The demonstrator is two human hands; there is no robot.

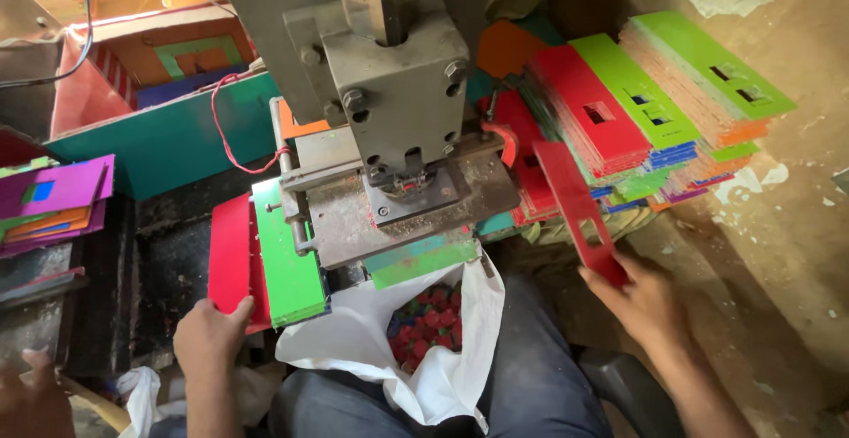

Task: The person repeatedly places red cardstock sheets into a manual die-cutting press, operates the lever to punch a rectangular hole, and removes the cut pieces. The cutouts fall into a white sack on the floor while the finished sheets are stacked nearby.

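My left hand point(209, 339) grips the near edge of a stack of red sheets point(232, 257) lying beside a stack of green sheets point(287, 261) at the left of a grey metal punch press point(393, 93). My right hand point(641, 301) holds the near end of a long red strip with a rectangular cut-out point(575, 206), tilted up toward the piles at the right. A white bag point(442, 376) holding small red, green and blue punched pieces point(429, 323) sits between my knees under the press bed.
Tall piles of red, green, orange and blue punched sheets point(654, 111) stand at the right on a dusty floor. A teal box point(168, 137) is behind the press at left, and purple and orange sheets point(53, 195) lie at far left. A red wire point(225, 129) loops by the press.
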